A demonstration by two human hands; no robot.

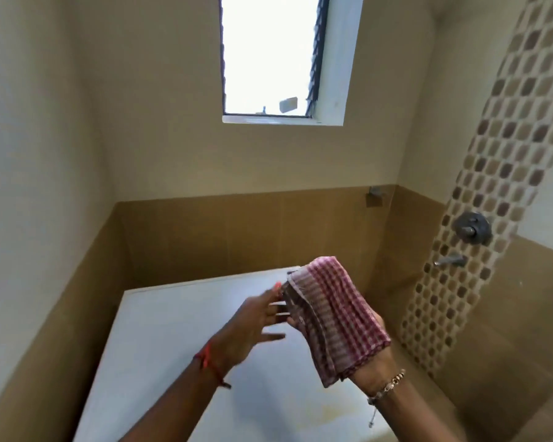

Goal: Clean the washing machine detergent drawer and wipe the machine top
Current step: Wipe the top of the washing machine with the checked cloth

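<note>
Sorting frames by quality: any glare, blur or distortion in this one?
Head view: the window is blown out white; the left hand is motion-blurred beside the checked cloth draped over the right hand; wide-angle distortion bends the mosaic tile strip.

No writing, label, brand mark, number or sign can be read anywhere in this view.
</note>
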